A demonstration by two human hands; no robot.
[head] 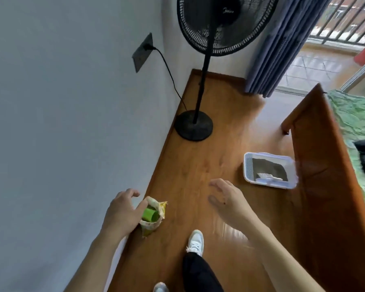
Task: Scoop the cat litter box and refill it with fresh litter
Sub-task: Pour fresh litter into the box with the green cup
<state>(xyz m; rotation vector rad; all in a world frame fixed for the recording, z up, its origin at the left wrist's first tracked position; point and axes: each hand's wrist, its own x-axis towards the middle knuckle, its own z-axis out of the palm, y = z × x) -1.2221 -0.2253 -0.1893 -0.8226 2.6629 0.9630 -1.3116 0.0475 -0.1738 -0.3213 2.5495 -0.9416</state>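
left hand (122,209): fingers loosely curled | right hand (228,199): spread, hovering

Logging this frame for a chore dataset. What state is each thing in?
Litter bag: open-topped, upright, green scoop inside.
Litter box: uncovered, litter inside.
Fan: plugged in.
Left hand: at the bag's rim.
Right hand: open, holding nothing.

Home, bedroom corner. Wooden bed frame (316,144) with rumpled green bedding (354,114) at right. Polished wood floor (194,169), plain pale wall (61,102) with socket (142,52). Black pedestal fan (204,81) plugged in (cord trailing down wall). Blue-grey curtain (282,45) beside tiled balcony (316,64) with metal railing. White litter box (270,170) on floor: pet kept here.
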